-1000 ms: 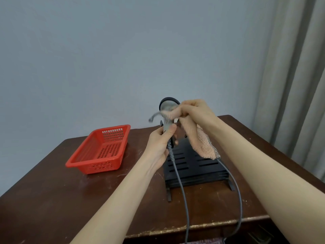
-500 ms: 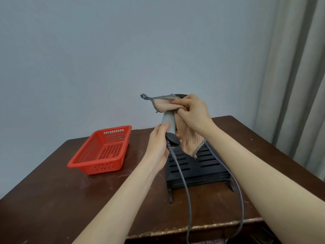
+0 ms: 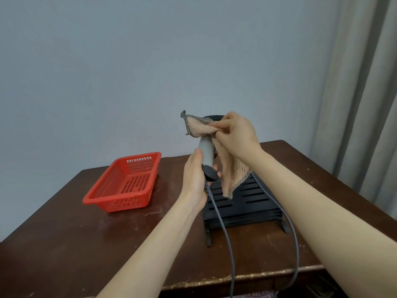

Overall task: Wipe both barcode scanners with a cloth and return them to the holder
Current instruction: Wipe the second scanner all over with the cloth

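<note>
My left hand (image 3: 196, 177) grips the lower end of a grey barcode scanner (image 3: 206, 152), held upright above the table, its cable (image 3: 223, 229) hanging down over the front edge. My right hand (image 3: 238, 134) pinches a beige cloth (image 3: 231, 168) with a dark checked border and holds it over the scanner's head, which the cloth hides. Below stands the black slotted holder (image 3: 242, 203). A dark rounded part (image 3: 214, 117) shows behind the cloth; a second cable (image 3: 294, 244) runs from behind the cloth over the holder and off the table edge.
A red perforated plastic basket (image 3: 124, 181) sits on the brown wooden table (image 3: 64, 244) to the left of the holder. A grey curtain (image 3: 365, 104) hangs at the right. The table's worn front edge (image 3: 247, 278) is near me.
The cloth has moved up over the scanner's head since a second ago, and my left hand has slid lower on the handle. Little differs from half a second ago.
</note>
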Demonstrator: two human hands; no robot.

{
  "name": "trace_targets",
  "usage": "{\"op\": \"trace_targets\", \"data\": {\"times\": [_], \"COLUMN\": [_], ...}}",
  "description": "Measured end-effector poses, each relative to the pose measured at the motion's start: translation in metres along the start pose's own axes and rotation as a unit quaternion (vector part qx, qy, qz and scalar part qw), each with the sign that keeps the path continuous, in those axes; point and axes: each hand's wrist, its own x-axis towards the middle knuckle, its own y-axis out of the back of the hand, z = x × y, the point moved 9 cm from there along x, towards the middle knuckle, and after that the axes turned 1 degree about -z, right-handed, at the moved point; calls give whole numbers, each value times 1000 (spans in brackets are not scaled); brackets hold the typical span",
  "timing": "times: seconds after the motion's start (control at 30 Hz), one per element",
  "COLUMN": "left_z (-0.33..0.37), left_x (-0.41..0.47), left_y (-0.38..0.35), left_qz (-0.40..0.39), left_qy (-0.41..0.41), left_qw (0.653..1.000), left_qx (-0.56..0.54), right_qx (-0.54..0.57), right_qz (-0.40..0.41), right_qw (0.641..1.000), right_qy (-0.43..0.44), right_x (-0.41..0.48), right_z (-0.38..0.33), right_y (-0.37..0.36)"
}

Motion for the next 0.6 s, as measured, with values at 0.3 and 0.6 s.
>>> {"op": "trace_targets", "data": {"times": [0.3,0.6], "left_z": [10,3], "left_x": [6,-2], "left_y": [4,9], "left_qz": [36,54], "left_qy": [-10,22], "left_qw": [999,997], "left_qx": [-17,-43], "right_qx": [153,116], "right_qz": [-146,-126], "right_qw": [977,984], "right_qy": [-15,-41], "right_x": [-16,-10], "right_z": [-6,3], "right_y": [-26,-24]}}
